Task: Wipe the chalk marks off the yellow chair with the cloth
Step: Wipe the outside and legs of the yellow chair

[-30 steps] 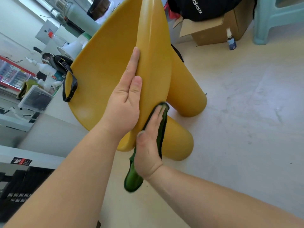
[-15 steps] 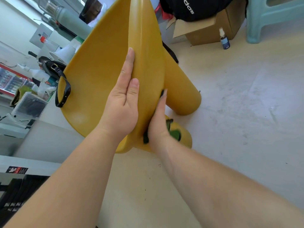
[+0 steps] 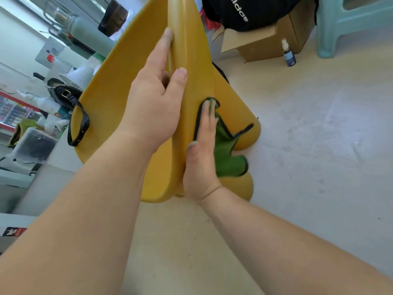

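Observation:
The yellow chair (image 3: pixel 110 99) is tipped on its side on the floor, its seat facing left and its thick round legs pointing right. My left hand (image 3: pixel 155 107) grips the seat's edge from above, fingers stretched along it. My right hand (image 3: pixel 204 150) lies flat on the green cloth (image 3: pixel 227 154), pressing it against the chair's underside beside the legs. Part of the cloth hangs loose to the right of my palm. No chalk marks show on the surfaces in view.
A cardboard box (image 3: pixel 268 37) with a black bag (image 3: pixel 251 11) on it stands behind the chair. A small spray bottle (image 3: pixel 288 54) and a pale green stool (image 3: pixel 344 24) are at the back right. Cluttered shelves and a black strap (image 3: pixel 79 122) lie left.
My right hand has slid the cloth back out from between the legs and up along the chair's underside. The cloth now hangs spread to the right. My left hand keeps its hold.

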`<state>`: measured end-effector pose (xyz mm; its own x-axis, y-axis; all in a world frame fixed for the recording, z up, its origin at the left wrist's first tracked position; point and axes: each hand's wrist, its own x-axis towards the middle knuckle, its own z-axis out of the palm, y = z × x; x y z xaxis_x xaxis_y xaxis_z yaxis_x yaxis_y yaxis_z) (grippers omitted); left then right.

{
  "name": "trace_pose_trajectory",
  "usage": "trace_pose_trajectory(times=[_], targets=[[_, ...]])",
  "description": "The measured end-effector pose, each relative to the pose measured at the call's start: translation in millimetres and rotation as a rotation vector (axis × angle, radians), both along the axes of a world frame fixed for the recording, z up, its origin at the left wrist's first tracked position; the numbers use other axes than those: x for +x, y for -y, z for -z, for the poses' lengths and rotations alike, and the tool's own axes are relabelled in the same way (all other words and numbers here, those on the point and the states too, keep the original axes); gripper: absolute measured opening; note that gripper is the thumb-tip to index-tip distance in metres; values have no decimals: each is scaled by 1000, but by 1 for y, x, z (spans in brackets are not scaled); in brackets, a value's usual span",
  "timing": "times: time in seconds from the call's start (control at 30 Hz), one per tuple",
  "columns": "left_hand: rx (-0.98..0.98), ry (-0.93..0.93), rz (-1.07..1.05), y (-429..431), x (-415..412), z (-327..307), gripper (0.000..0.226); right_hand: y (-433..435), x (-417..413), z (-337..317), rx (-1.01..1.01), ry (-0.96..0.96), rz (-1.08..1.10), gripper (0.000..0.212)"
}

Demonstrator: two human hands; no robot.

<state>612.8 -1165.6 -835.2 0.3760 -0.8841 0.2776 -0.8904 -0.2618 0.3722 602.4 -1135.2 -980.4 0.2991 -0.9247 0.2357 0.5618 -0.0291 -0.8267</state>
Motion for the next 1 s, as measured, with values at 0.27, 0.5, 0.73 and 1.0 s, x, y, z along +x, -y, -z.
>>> trace_pose_trajectory(times=[0.27, 0.5, 0.73, 1.0], targets=[[-79, -31, -26, 16, -3, -3, 36, -3, -10, 3, -57, -44, -63, 106], [-25, -19, -26, 16, 1, -8, 52, -16, -25, -7, -271, -108, -56, 110], [-33, 94, -49, 13, -1, -5, 56, 126, -28, -53, -226, -23, -190, 107], [27, 165, -122, 23, -15, -14, 56, -8, -48, -2, -232, -205, -310, 101]])
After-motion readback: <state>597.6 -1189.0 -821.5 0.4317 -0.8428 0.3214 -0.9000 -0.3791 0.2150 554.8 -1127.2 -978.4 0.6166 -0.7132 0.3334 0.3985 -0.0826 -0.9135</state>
